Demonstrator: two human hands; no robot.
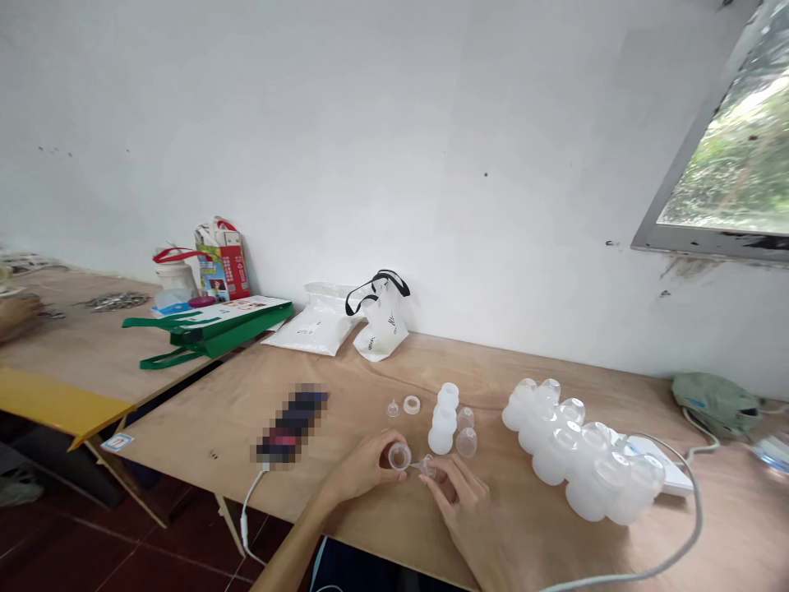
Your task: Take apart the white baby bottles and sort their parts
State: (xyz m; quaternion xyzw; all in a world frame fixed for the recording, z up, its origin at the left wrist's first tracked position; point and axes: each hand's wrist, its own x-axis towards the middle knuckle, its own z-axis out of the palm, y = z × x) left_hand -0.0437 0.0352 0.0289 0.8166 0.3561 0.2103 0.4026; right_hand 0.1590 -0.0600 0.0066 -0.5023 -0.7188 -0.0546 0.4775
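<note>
My left hand (363, 467) grips a clear plastic cup (399, 455), my right hand (465, 514) pinches a small clear silicone piece (424, 467) at its rim (fiddly from here), both left of the white plastic bottles (579, 460) on the plywood table (345, 370).

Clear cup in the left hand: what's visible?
The clear cup is small, round and see-through, plastic by its look, with a thick rim facing up toward the camera. The fingers of the left hand hold it by its side, tilted, above the plywood table. Nothing shows inside it. A small clear funnel-shaped piece, pinched by the right hand, sits just beside it; whether the two touch cannot be told.
</note>
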